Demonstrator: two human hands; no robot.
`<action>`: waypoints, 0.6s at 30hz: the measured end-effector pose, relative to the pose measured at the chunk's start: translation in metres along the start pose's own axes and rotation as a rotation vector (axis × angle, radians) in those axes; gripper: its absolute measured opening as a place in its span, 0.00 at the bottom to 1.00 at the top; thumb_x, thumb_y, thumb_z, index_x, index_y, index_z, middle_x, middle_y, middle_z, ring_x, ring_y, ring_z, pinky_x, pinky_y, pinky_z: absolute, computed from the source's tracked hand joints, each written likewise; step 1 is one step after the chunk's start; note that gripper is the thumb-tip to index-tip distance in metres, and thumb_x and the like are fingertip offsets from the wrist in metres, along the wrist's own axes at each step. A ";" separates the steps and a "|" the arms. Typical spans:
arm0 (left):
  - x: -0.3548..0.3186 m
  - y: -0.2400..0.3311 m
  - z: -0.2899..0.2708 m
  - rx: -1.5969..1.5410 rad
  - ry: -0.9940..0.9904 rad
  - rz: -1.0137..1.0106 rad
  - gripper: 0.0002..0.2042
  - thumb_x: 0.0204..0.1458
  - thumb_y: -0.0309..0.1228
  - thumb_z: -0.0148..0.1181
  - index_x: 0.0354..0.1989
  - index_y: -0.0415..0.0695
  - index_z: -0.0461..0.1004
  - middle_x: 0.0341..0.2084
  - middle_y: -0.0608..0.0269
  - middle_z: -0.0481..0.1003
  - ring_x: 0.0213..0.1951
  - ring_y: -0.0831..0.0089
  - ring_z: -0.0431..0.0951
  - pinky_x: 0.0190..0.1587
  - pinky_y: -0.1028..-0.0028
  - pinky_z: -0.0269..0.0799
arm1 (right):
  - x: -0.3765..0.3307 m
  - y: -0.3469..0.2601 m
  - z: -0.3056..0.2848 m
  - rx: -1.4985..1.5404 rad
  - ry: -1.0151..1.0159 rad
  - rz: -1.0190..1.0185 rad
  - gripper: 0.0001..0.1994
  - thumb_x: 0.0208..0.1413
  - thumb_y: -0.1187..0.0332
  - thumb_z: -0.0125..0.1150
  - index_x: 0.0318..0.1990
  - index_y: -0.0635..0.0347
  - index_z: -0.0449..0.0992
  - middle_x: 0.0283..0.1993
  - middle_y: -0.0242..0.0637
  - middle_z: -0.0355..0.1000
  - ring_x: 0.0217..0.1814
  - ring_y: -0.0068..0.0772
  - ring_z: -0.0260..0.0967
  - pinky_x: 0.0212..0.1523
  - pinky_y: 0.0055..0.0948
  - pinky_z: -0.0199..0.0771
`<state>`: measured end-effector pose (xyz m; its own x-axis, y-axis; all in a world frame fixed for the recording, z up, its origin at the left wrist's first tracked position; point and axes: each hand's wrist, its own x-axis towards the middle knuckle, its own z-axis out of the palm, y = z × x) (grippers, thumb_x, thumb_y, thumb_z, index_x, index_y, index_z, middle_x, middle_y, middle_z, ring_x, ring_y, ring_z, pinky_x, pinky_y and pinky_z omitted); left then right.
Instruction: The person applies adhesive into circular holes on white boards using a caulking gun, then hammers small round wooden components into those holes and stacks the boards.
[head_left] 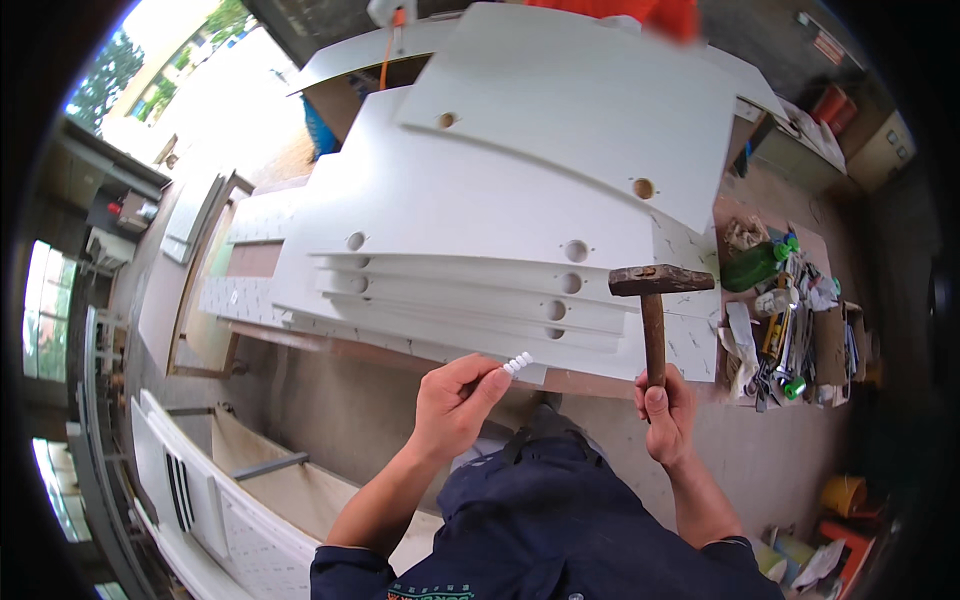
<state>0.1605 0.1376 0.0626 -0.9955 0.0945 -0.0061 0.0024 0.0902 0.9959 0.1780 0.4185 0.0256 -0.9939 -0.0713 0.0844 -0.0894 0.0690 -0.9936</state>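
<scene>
In my right hand [670, 418] is a hammer [654, 335], held upright by its wooden handle with the dark, worn head at the top. The fingers and thumb of my left hand [450, 405] are closed on a small white ribbed plug [517, 363]; whether it is one piece or several in a row I cannot tell. Both hands are by the near edge of a bench. Beyond them lie stacked white panels [460, 215] with round holes near their edges. A further white panel [580, 100] rests across the pile, with two holes showing wood-coloured insides.
To the right, a table corner carries a green bottle [750, 268], hand tools and a cardboard box [829, 345]. White panels stand in a rack [270, 465] at the lower left. A yellow bucket [843, 494] sits at the lower right. Something orange [665, 15] shows at the far edge.
</scene>
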 end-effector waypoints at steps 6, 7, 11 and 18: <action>0.064 -0.007 -0.003 -0.381 -0.153 0.157 0.10 0.61 0.19 0.50 0.49 0.36 0.75 0.35 0.61 0.69 0.27 0.76 0.69 0.27 0.78 0.64 | 0.007 0.003 -0.009 0.061 0.185 0.064 0.20 0.67 0.52 0.49 0.41 0.64 0.69 0.23 0.28 0.64 0.22 0.15 0.55 0.23 0.18 0.57; 0.077 -0.007 -0.006 -0.340 -0.162 0.181 0.11 0.61 0.18 0.50 0.49 0.35 0.75 0.36 0.60 0.69 0.28 0.76 0.69 0.28 0.78 0.65 | 0.005 0.003 -0.009 0.063 0.222 0.083 0.20 0.66 0.51 0.50 0.41 0.63 0.69 0.24 0.28 0.63 0.21 0.15 0.55 0.22 0.18 0.56; 0.120 0.005 -0.015 -0.059 -0.162 0.291 0.12 0.57 0.15 0.53 0.49 0.34 0.74 0.36 0.61 0.70 0.32 0.75 0.71 0.33 0.77 0.70 | -0.008 0.005 -0.003 0.040 0.364 0.119 0.22 0.66 0.48 0.49 0.42 0.63 0.70 0.23 0.27 0.62 0.20 0.14 0.54 0.20 0.17 0.53; 0.192 -0.001 -0.028 0.453 -0.210 0.440 0.06 0.52 0.18 0.58 0.38 0.34 0.75 0.33 0.59 0.73 0.32 0.70 0.73 0.37 0.75 0.70 | -0.005 -0.005 0.025 -0.038 0.453 0.202 0.22 0.68 0.52 0.45 0.42 0.66 0.71 0.22 0.27 0.63 0.19 0.14 0.53 0.20 0.17 0.53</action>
<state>-0.0331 0.1277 0.0635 -0.8531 0.4051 0.3289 0.4894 0.4023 0.7737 0.1853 0.3936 0.0280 -0.9191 0.3865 -0.0773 0.1143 0.0736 -0.9907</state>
